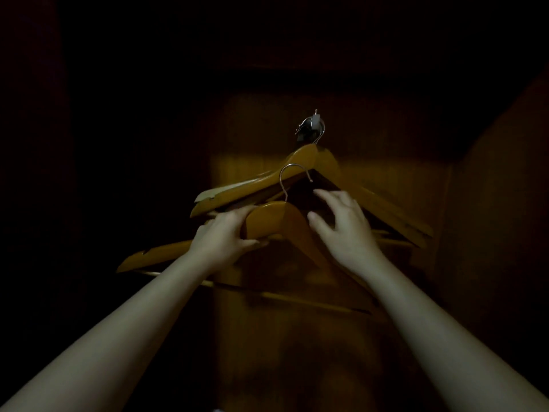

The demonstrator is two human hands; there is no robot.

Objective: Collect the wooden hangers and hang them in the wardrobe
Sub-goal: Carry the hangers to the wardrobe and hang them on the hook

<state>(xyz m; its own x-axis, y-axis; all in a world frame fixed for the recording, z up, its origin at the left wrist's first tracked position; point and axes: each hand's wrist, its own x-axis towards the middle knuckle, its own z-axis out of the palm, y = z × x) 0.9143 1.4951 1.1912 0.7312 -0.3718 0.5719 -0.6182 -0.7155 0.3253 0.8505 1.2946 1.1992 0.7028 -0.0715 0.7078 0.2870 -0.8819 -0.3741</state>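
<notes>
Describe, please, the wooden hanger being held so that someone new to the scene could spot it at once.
Inside the dark wooden wardrobe, a bunch of wooden hangers hangs from a metal fitting at the back. In front of it, the left hand grips one hanger near its neck. Unlike the others, its steel hook stands free, catching on nothing.

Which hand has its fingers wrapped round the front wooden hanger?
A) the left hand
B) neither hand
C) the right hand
A: the left hand grips the front wooden hanger near its neck, while the right hand has its fingers spread open.
</notes>
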